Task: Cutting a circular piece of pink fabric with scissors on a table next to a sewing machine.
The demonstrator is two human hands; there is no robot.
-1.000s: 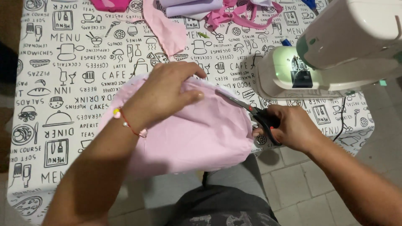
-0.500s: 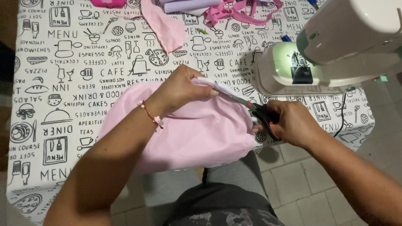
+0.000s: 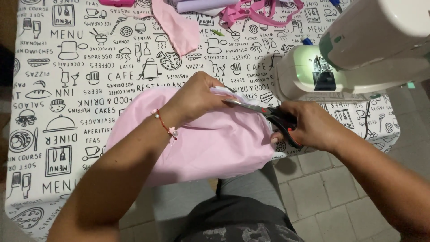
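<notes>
A piece of pink fabric (image 3: 210, 143) lies over the near edge of the table and hangs toward my lap. My left hand (image 3: 197, 96) pinches its upper edge, where a pale lining shows. My right hand (image 3: 309, 125) grips black-handled scissors (image 3: 264, 112). Their metal blades point left and meet the fabric edge right beside my left fingertips. A thin beaded bracelet circles my left wrist.
A white sewing machine (image 3: 358, 49) with its lamp lit stands at the table's right end. The tablecloth (image 3: 67, 89) is white with black drawings. More pink fabric (image 3: 177, 24) and pink straps (image 3: 260, 11) lie at the far edge. Tiled floor shows on the right.
My left hand slid right along the fabric's top edge. The scissors moved left until their blades reached the edge by my left fingers.
</notes>
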